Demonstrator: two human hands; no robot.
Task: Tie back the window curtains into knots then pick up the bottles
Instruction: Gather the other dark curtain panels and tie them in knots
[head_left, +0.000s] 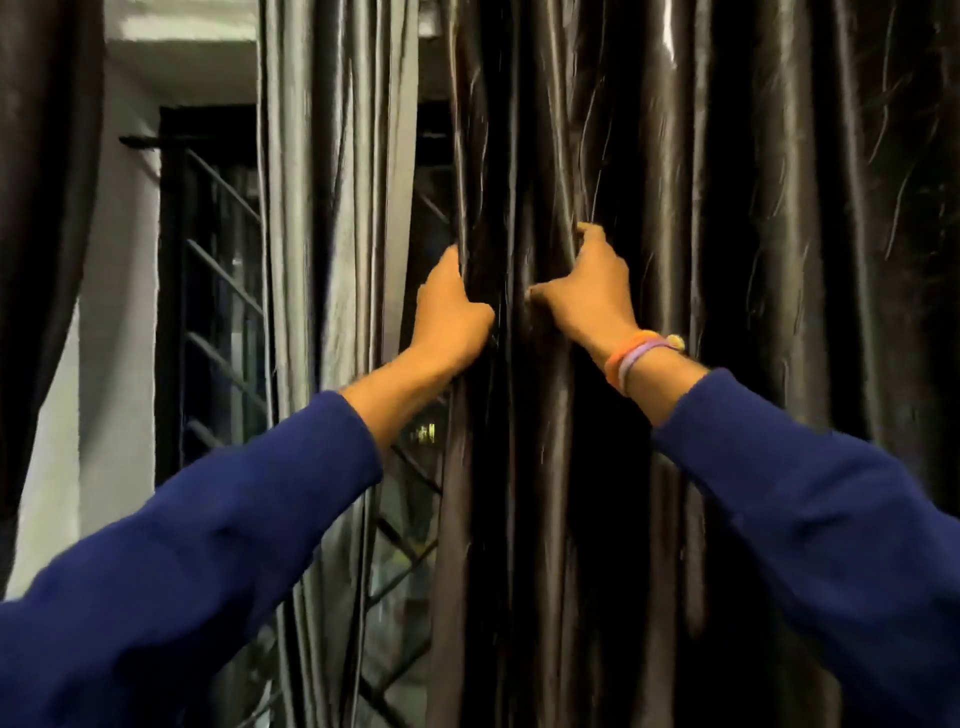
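Reaching forward with both arms in blue sleeves (197, 561) toward the dark curtain (727, 260), hanging in glossy vertical folds across the centre and right of the view.

Gripping the left edge of the dark curtain with the left hand (452, 312): fingers curled round the edge and hidden behind the fabric, thumb lying on the front.

Pinching a fold of the same curtain with the right hand (584, 291), just beside the left hand: fingertips pushed into the pleat up top, thumb pointing left against the cloth. Wearing orange and lilac bands (636, 356) on the right wrist.

Hanging just left of the dark curtain: a paler grey curtain (332, 234), gathered into a narrow column. Showing between and behind the two: a window grille (223, 291) with black diagonal bars. Standing further left: a white wall (124, 260), then another dark drape (47, 182) at the frame edge.

Seeing no knot in either curtain, both falling loose. Bottles not in view.
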